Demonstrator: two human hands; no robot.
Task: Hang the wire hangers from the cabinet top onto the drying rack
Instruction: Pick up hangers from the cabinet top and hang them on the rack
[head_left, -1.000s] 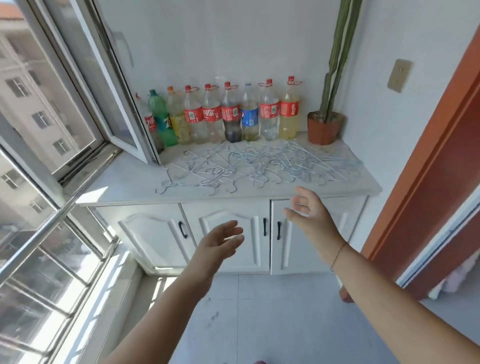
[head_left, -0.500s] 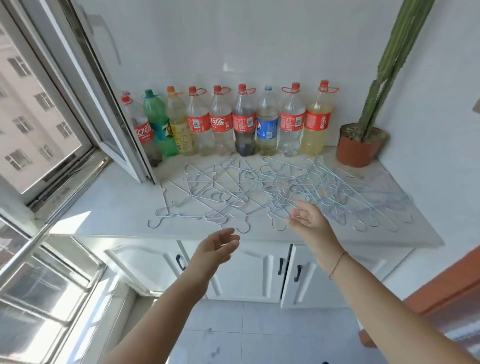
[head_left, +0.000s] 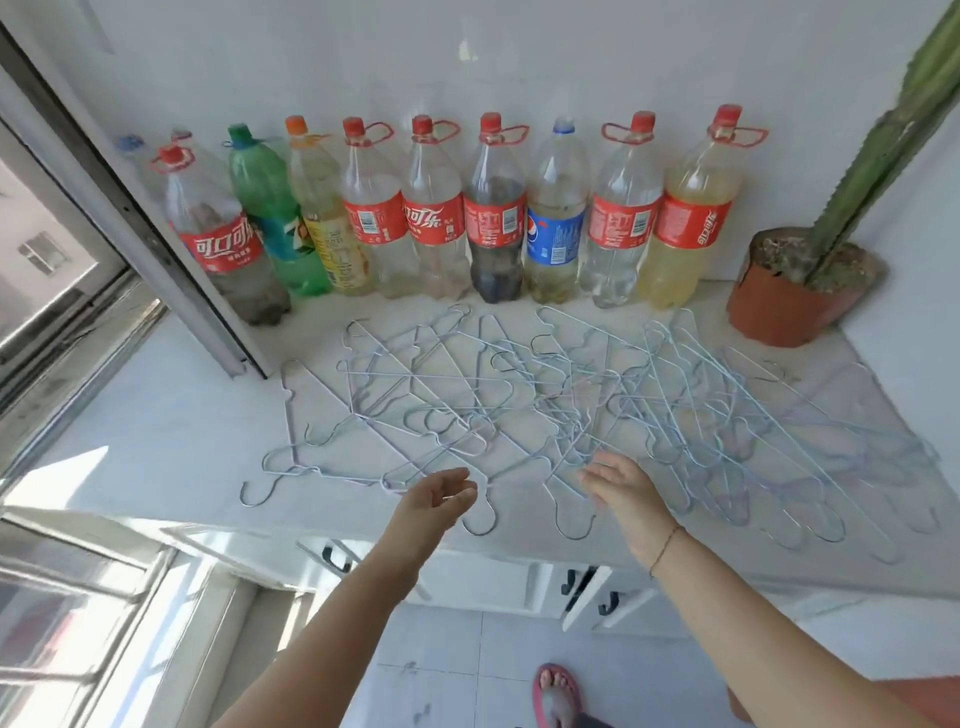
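Several pale blue wire hangers (head_left: 524, 410) lie tangled and overlapping across the white cabinet top (head_left: 156, 426), hooks pointing toward the front edge. My left hand (head_left: 436, 501) hovers over the front edge with fingers apart, holding nothing, just beside a hanger hook. Over the near hangers at the middle, my right hand (head_left: 621, 488) reaches with spread fingers, empty. No drying rack is in view.
A row of plastic soda bottles (head_left: 436, 218) lines the back wall. A potted cactus (head_left: 800, 280) stands at the back right corner. An open window sash (head_left: 130, 218) juts over the cabinet's left part. White cabinet doors (head_left: 483, 577) lie below; tiled floor underneath.
The view has moved closer to the cabinet. Both hands have advanced from in front of the doors to above the front edge and the near hangers.
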